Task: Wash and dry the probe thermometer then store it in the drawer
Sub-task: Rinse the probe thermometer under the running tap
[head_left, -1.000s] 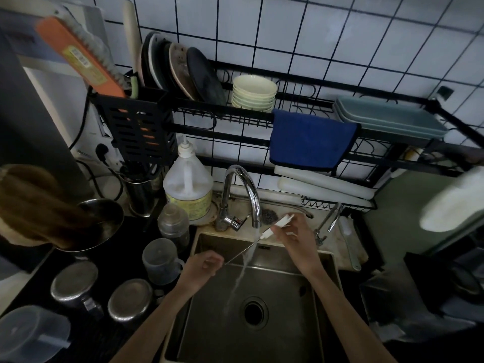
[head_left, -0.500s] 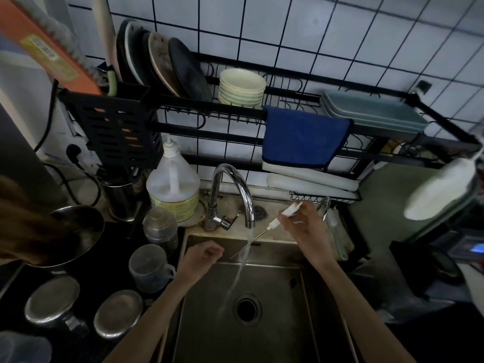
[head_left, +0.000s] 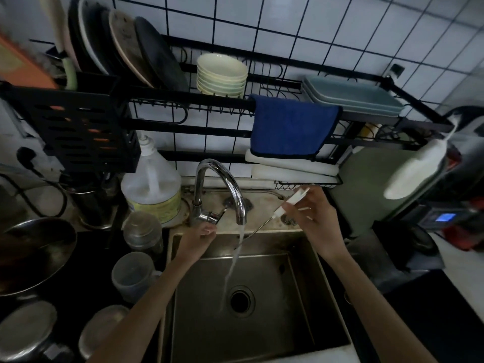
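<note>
Chrome faucet (head_left: pixel 222 179) arcs over the steel sink (head_left: pixel 301 284), and water falls from its spout in a thin stream toward the drain (head_left: pixel 241 299); your right hand (head_left: pixel 311 221) holds the probe thermometer (head_left: pixel 285 203) above the sink's back rim, fingers curled round its white handle, with the thin metal probe slanting down and left so that its tip lies at or just beside the stream. Your left hand (head_left: pixel 199 237) sits at the base of the faucet, just under the lever (head_left: pixel 213 217); its fingers look loosely bent, but you cannot tell whether they grip the lever or only touch it.

Behind the faucet a black rack (head_left: pixel 157 124) spans the tiled wall; a blue cloth (head_left: pixel 290 127) hangs over its rail, right of a stack of pale bowls (head_left: pixel 222 74) and left of stacked grey trays (head_left: pixel 351 96); dark and light plates (head_left: pixel 131 51) stand on edge at the rack's left end. A large clear jug (head_left: pixel 152 184) with a yellow label stands left of the faucet; nearer to you on the dark counter are a translucent cup (head_left: pixel 133 276) and a metal bowl (head_left: pixel 34 252).
</note>
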`<state>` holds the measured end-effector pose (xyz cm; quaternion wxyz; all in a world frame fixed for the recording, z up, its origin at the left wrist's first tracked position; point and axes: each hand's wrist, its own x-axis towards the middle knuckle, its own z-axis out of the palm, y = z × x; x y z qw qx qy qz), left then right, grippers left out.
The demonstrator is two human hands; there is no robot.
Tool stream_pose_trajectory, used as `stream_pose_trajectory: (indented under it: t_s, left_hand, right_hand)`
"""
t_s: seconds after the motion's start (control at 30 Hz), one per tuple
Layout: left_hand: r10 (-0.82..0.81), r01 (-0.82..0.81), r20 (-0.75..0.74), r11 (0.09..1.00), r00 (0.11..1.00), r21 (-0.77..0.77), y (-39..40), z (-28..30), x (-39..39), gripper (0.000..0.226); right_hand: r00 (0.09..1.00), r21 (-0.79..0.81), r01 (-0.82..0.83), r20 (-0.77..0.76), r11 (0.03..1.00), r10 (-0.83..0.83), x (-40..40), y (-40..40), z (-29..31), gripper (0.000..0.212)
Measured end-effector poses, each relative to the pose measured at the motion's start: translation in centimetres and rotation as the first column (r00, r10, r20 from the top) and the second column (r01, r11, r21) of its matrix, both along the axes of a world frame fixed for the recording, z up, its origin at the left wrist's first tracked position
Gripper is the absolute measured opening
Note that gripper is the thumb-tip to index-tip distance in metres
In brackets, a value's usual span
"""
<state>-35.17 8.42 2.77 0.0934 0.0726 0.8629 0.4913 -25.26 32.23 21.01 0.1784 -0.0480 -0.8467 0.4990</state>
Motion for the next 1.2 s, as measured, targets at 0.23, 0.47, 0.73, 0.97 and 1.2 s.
stream_pose_trajectory:
  t_s: [0.23, 0.47, 0.73, 0.97, 1.2]
  left_hand:
    - [0.0, 0.0, -0.031, 1.0, 1.0, 0.01, 1.6, -1.5, -2.5, 0.025]
    - [0.077, -0.072, -0.097, 0.996, 0.992, 0.057, 3.1, -2.1, -3.3, 0.041]
    - [0.106, -0.083, -0.175, 0.987, 0.979, 0.137, 4.6, -2.3, -4.5, 0.037]
    - [0.045, -0.073, -0.287, 0.993, 0.957, -0.089, 4.5, -2.9, -5.5, 0.029]
    - [-0.116, 0.029, -0.331, 0.966, 0.936, -0.258, 4.9, -2.0, -6.7, 0.037]
  right_hand:
    - [0.994, -0.052, 0.062, -0.085, 0.997, -0.066, 1.1, -0.3, 1.8, 0.03]
    - [0.989, -0.057, 0.093, -0.106, 0.994, -0.099, 2.4, -0.9, 2.3, 0.03]
    - [0.983, -0.012, 0.164, -0.081, 0.986, -0.165, 2.6, -1.6, 2.1, 0.03]
    - [0.972, 0.022, 0.226, -0.064, 0.974, -0.224, 2.5, -2.3, 2.0, 0.032]
    - [0.968, 0.07, 0.248, -0.059, 0.966, -0.244, 2.7, -3.2, 1.5, 0.032]
